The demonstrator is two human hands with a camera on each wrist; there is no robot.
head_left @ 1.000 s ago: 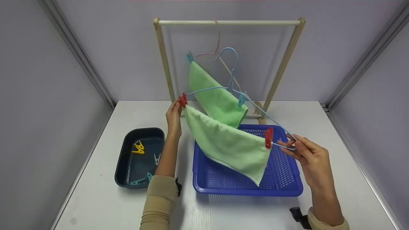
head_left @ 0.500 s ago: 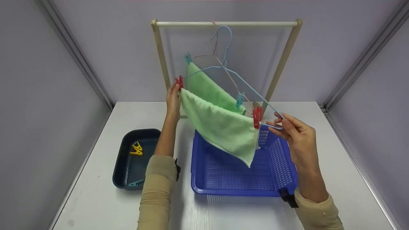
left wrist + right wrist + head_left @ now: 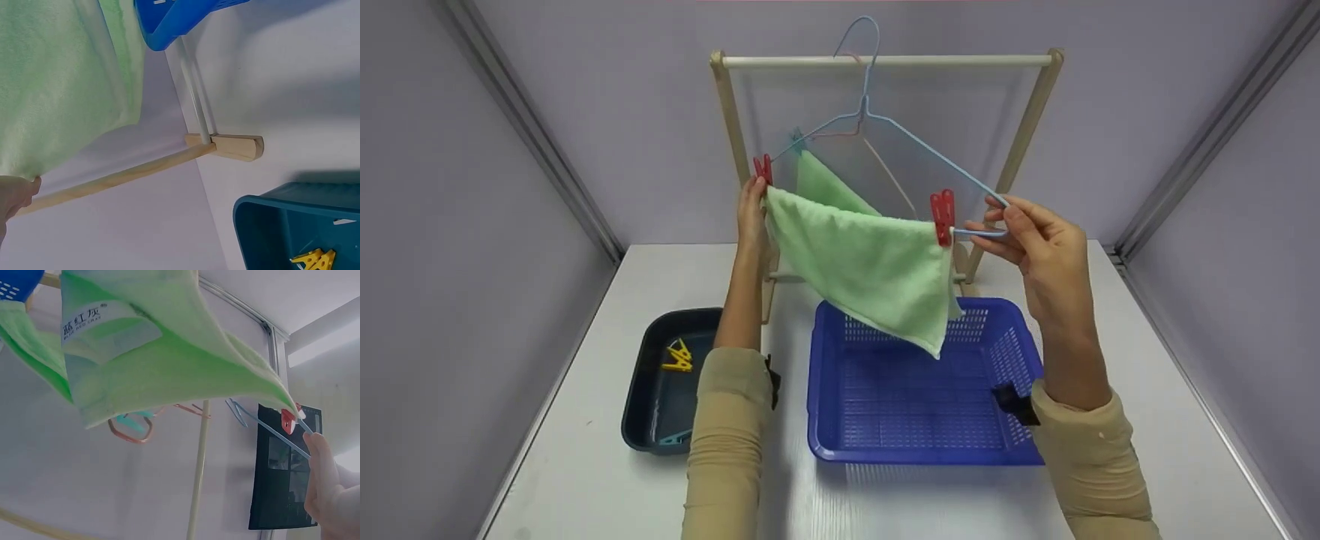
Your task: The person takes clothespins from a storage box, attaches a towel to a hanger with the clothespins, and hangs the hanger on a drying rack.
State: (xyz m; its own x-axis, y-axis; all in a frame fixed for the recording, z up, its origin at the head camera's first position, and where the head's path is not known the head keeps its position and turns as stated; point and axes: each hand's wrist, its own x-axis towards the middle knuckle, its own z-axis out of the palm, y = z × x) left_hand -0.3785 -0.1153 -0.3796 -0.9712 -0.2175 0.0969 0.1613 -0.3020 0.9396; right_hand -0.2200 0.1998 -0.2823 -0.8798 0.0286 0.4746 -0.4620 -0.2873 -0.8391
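Note:
A light blue wire hanger (image 3: 928, 148) is held up in front of the drying rack, its hook overlapping the top rail (image 3: 960, 61) in the head view. A pale green towel (image 3: 862, 255) hangs from its lower bar by two red clothespins, one at the left corner (image 3: 763, 169) and one at the right (image 3: 942, 217). My left hand (image 3: 751, 214) grips the hanger's left end, just below the left clothespin. The hanger's right end is pinched between thumb and fingers of my right hand (image 3: 1054, 259). In the right wrist view, the towel's label (image 3: 93, 319) shows.
Behind, another green towel (image 3: 826, 180) hangs on a pink hanger (image 3: 891, 172) from the rail. A blue basket (image 3: 922, 455) stands below. At left, a dark teal tub (image 3: 631, 409) holds yellow clothespins (image 3: 679, 356) and a teal clothespin (image 3: 675, 437), partly hidden by my left arm.
Both hands have lifted the hanger and towel up and to the left, toward the rack. The hook has risen from below the rail to above it in the head view.

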